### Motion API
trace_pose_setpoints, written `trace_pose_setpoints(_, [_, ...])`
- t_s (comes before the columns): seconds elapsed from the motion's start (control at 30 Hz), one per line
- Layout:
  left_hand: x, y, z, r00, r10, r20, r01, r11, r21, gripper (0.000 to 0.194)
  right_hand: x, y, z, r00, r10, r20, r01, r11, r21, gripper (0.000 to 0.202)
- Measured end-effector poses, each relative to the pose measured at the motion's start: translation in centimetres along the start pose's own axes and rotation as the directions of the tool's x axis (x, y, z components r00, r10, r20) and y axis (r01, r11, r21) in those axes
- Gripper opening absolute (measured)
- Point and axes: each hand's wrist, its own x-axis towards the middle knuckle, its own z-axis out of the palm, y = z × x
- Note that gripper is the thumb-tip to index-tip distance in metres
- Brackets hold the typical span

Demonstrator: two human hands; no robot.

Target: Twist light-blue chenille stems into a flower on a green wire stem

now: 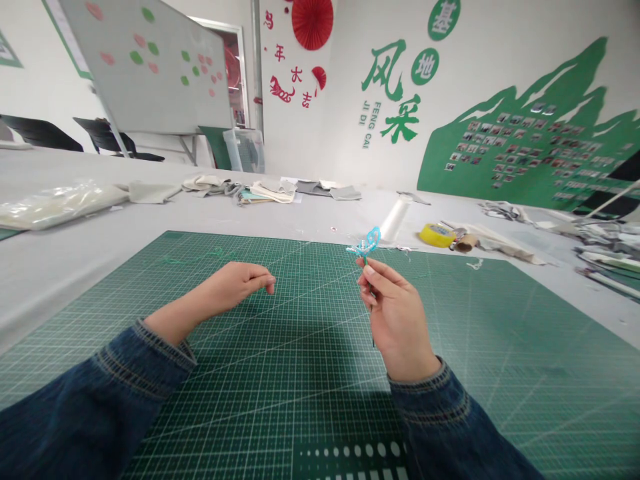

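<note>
Over the green mat [320, 313], right hand [395, 313] pinching a stemmed blue ornament [365, 249], left hand [233, 285] curled, grip unclear

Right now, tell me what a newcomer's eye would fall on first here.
Most likely the bright blue looped piece, held up in the right grip above the green cutting mat. Next might come the yellow roll just past the mat's far edge, right of the white spool, and the big red paper fan high on the far wall.
</note>
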Motion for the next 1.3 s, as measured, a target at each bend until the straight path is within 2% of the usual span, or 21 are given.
trace_pose_setpoints(0.13, [0.4,-1.6,0.0,0.999,0.015,0.028,-0.018,0.995,0.099,0.038,0.2,-0.2,-0.2,0.999,-0.028,-0.025,0.027,0.999,-0.019,0.012])
trace_pose_setpoints(0.27, [0.3,-2.2,-0.1,1.000,0.006,0.008,-0.008,0.983,0.181,0.038,0.1,-0.2,-0.4,0.994,-0.082,-0.067,0.082,0.997,-0.001,0.013])
trace_pose_setpoints(0.47, [-0.1,-2.8,-0.7,0.994,-0.101,-0.040,0.108,0.939,0.326,0.039,0.5,-0.6,-0.8,0.985,-0.117,-0.126,0.125,0.990,0.061,0.012])
trace_pose_setpoints(0.6, [-0.1,-3.4,-0.8,0.990,-0.128,-0.062,0.142,0.929,0.342,0.037,0.8,-1.0,-1.0,0.976,-0.137,-0.168,0.153,0.985,0.086,0.012])
trace_pose_setpoints(0.73, [-0.2,-4.0,-0.8,0.995,-0.084,-0.051,0.097,0.921,0.378,0.024,0.8,-1.0,-0.9,0.986,-0.106,-0.130,0.116,0.990,0.076,0.013])
trace_pose_setpoints(0.77, [-0.4,-4.1,-0.8,0.996,-0.059,-0.065,0.081,0.903,0.421,0.028,0.6,-0.9,-0.8,0.991,-0.086,-0.100,0.092,0.994,0.059,0.013])
trace_pose_setpoints(0.8, [-0.6,-4.1,-0.8,0.994,-0.042,-0.100,0.085,0.875,0.476,0.037,0.5,-0.8,-0.6,0.994,-0.068,-0.081,0.072,0.997,0.041,0.012])
trace_pose_setpoints(0.87, [-1.2,-3.7,-0.9,0.972,-0.030,-0.234,0.165,0.794,0.586,0.044,0.1,-0.6,-0.3,0.999,-0.030,-0.027,0.030,0.999,0.010,0.012])
trace_pose_setpoints(0.93, [-1.7,-2.7,-1.1,0.897,-0.036,-0.441,0.326,0.727,0.604,0.035,-0.3,-0.4,0.0,1.000,-0.010,0.015,0.011,1.000,-0.008,0.011])
trace_pose_setpoints(1.0, [-1.9,-1.0,-1.2,0.789,0.039,-0.613,0.373,0.762,0.529,0.039,-0.8,-0.2,0.3,0.998,0.007,0.065,-0.005,1.000,-0.029,0.011])
trace_pose_setpoints(1.03, [-1.8,-0.1,-1.2,0.750,0.077,-0.657,0.329,0.818,0.471,0.040,-1.0,-0.1,0.5,0.995,0.022,0.093,-0.018,0.999,-0.045,0.011])
trace_pose_setpoints(1.1, [-1.7,1.6,-0.8,0.733,0.119,-0.670,0.160,0.927,0.339,0.035,-1.5,0.1,1.0,0.987,0.062,0.150,-0.050,0.995,-0.082,0.010])
trace_pose_setpoints(1.13, [-1.6,2.4,-0.4,0.749,0.103,-0.655,0.072,0.969,0.235,0.031,-1.8,0.3,1.2,0.982,0.083,0.167,-0.067,0.993,-0.098,0.009])
trace_pose_setpoints(1.2, [-1.5,3.7,0.7,0.829,0.051,-0.557,-0.119,0.989,-0.088,0.021,-2.1,0.6,1.6,0.973,0.102,0.205,-0.079,0.990,-0.119,0.007])
trace_pose_setpoints(1.23, [-1.6,4.2,1.4,0.872,0.045,-0.487,-0.191,0.948,-0.256,0.022,-2.3,0.7,1.8,0.971,0.110,0.213,-0.085,0.989,-0.121,0.007])
trace_pose_setpoints(1.3, [-1.7,4.9,2.7,0.935,0.116,-0.336,-0.299,0.767,-0.568,0.044,-2.4,1.0,2.0,0.965,0.129,0.229,-0.104,0.988,-0.119,0.007])
